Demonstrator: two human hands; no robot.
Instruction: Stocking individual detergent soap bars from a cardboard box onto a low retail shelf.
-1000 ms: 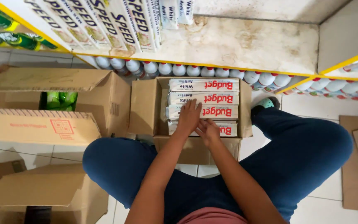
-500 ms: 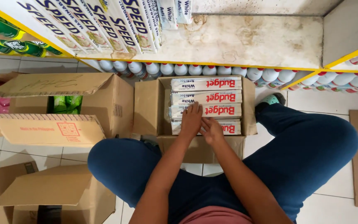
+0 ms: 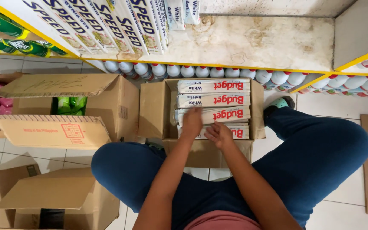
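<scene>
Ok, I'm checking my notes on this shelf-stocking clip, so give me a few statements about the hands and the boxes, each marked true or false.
1. Both hands are inside the open cardboard box of long white packs. True.
2. The left hand rests flat on a pack. True.
3. The right hand is reaching up to the shelf. False: it is down in the box, on the nearest pack.
4. The box holds green bottles. False: it holds white packs with red lettering.
5. A row of white bottles stands under the shelf behind the box. True.
</scene>
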